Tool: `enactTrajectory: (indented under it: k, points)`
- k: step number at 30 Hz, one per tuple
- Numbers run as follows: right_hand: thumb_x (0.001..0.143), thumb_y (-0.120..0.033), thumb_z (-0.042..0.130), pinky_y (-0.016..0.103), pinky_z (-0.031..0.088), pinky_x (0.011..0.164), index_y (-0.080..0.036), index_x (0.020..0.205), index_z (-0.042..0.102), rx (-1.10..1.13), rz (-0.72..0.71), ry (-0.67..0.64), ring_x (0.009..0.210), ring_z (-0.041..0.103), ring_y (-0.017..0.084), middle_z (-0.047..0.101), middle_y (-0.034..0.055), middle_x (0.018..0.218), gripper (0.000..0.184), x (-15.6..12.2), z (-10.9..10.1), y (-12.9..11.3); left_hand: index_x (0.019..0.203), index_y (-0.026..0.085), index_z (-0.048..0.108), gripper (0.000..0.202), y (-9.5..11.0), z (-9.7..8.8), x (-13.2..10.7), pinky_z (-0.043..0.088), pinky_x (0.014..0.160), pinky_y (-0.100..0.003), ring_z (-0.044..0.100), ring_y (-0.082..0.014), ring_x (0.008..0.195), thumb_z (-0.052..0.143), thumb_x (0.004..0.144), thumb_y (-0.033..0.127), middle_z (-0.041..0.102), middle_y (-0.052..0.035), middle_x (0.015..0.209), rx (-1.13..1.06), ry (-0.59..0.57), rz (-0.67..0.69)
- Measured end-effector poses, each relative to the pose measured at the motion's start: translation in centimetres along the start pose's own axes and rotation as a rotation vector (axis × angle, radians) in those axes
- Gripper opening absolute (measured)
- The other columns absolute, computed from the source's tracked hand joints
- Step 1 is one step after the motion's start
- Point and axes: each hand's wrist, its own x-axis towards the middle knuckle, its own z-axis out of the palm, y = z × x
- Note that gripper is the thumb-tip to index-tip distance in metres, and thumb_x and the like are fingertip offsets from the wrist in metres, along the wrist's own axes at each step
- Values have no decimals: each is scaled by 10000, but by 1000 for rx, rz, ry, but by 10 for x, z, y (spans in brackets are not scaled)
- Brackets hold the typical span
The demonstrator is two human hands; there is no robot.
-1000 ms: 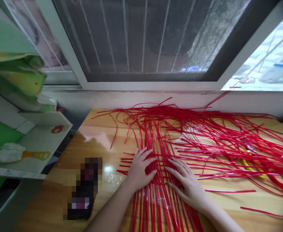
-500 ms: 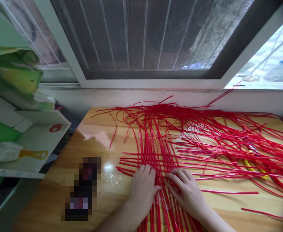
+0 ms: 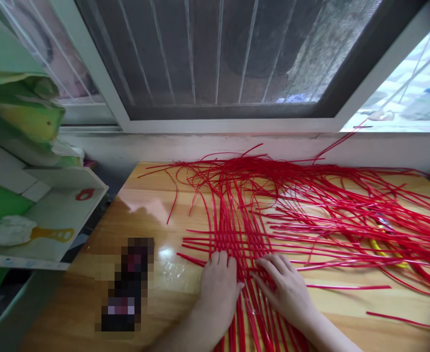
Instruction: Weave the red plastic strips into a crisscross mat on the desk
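Long red plastic strips [image 3: 233,222] lie crossed in a loose weave on the wooden table. Several run away from me and several run across. My left hand [image 3: 219,283] rests on the left side of the weave, fingers flat on the strips and its thumb stretched toward the middle. On the right side lies my right hand [image 3: 286,288], thumb and fingers apart, red strips showing between them. The fingertips of both hands touch the weave near its lowest crossing rows. What lies under the palms is hidden.
A tangle of strips [image 3: 266,168] covers the table's far edge and right side, partly over a yellow-handled tool [image 3: 381,249]. Single strips [image 3: 350,287] lie at the right. A pixelated dark object [image 3: 126,288] is at left, beside clear plastic scraps [image 3: 174,275]. A window frame [image 3: 233,126] stands behind.
Both hands stay on the weave with only slight shifts; my right hand has moved a little to the right. The strips between the hands have barely moved.
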Motion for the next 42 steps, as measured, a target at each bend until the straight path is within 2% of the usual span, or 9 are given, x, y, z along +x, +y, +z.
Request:
enactTrajectory:
  k: [3, 6, 8, 13, 21, 30, 35, 38, 42]
  points:
    - [806, -239, 495, 358, 433, 752, -167, 924, 554, 15, 74, 75, 859, 497, 216, 550, 88, 904, 150, 1, -3, 11, 964, 161, 546, 261, -7, 0, 5, 432, 849, -424, 480, -247, 969, 584, 744, 297, 539, -71, 1007, -50, 120, 57]
    - [809, -199, 466, 352, 442, 753, -178, 967, 550, 43, 57, 33, 877, 499, 212, 550, 84, 924, 181, 1, -3, 18, 1023, 182, 520, 285, -12, 9, 10, 383, 931, -412, 436, -231, 1057, 546, 772, 315, 508, -56, 1102, -119, 220, 194]
    - [799, -186, 464, 359, 443, 771, -183, 1007, 549, 44, 26, 1, 895, 502, 214, 553, 85, 949, 224, 1, -3, 18, 1075, 184, 498, 344, -12, 18, 12, 363, 956, -425, 412, -240, 1097, 547, 769, 332, 493, -62, 1146, -135, 237, 212]
    - [784, -187, 473, 385, 445, 783, -182, 1022, 562, 19, 24, -18, 898, 505, 226, 557, 95, 965, 254, 2, 0, 13, 1105, 190, 486, 380, -8, 29, 13, 371, 952, -425, 418, -245, 1095, 565, 752, 304, 487, -65, 1159, -122, 204, 198]
    - [757, -170, 464, 353, 469, 778, -214, 1053, 527, 158, 94, -63, 956, 500, 219, 530, 82, 1017, 307, 1, -6, 27, 1109, 233, 490, 380, -17, 21, 14, 366, 939, -432, 401, -241, 1098, 533, 764, 387, 462, -59, 1155, -172, 179, 264]
    - [789, -185, 449, 341, 482, 725, -223, 964, 549, 241, 127, -49, 879, 525, 205, 547, 72, 928, 206, 4, -6, 41, 1132, 259, 484, 376, -18, 19, 15, 354, 938, -435, 386, -234, 1098, 497, 784, 399, 442, -62, 1151, -163, 160, 288]
    - [806, -195, 445, 351, 476, 770, -227, 1007, 540, 275, 93, -164, 915, 522, 201, 530, 80, 976, 225, 5, -14, 44, 1141, 275, 469, 426, -17, 16, 14, 339, 952, -434, 378, -233, 1095, 540, 738, 396, 439, -53, 1142, -196, 133, 317]
    - [809, -202, 447, 350, 473, 801, -242, 1050, 527, 310, 72, -268, 959, 512, 199, 508, 80, 1028, 257, 5, -23, 45, 1138, 227, 457, 515, -15, 16, 13, 312, 987, -422, 362, -238, 1117, 606, 665, 367, 449, -59, 1152, -233, 141, 322]
    - [808, -246, 482, 364, 468, 823, -246, 1048, 518, 299, 59, -288, 993, 493, 209, 490, 81, 1053, 243, 5, -27, 42, 1120, 206, 458, 520, -13, 17, 12, 279, 1021, -411, 353, -235, 1142, 616, 652, 369, 457, -54, 1184, -250, 145, 342]
